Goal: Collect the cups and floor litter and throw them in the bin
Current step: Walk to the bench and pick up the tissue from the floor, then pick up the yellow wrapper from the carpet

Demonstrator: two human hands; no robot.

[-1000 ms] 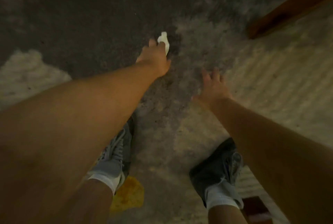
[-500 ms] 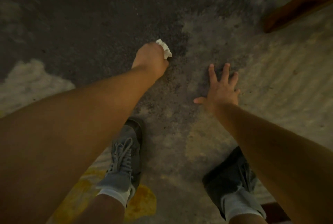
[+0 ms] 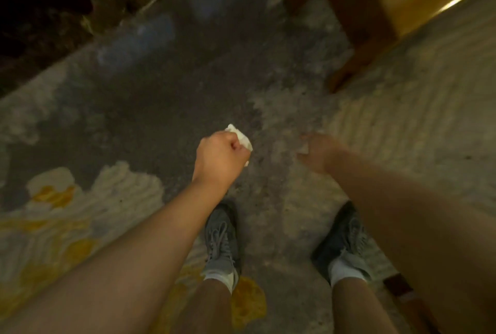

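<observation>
Both hands hang over the patterned rug (image 3: pixel 134 108) near the middle of the frame. At centre, the left hand (image 3: pixel 218 157) is balled into a fist around a crumpled white scrap of paper (image 3: pixel 240 138), whose edges poke out at the fist's upper right. Right of it and apart, the right hand (image 3: pixel 318 152) is blurred, so its fingers' spread cannot be told. Two grey shoes (image 3: pixel 221 242) stand below; a wooden furniture leg (image 3: pixel 354 11) crosses the upper right
</observation>
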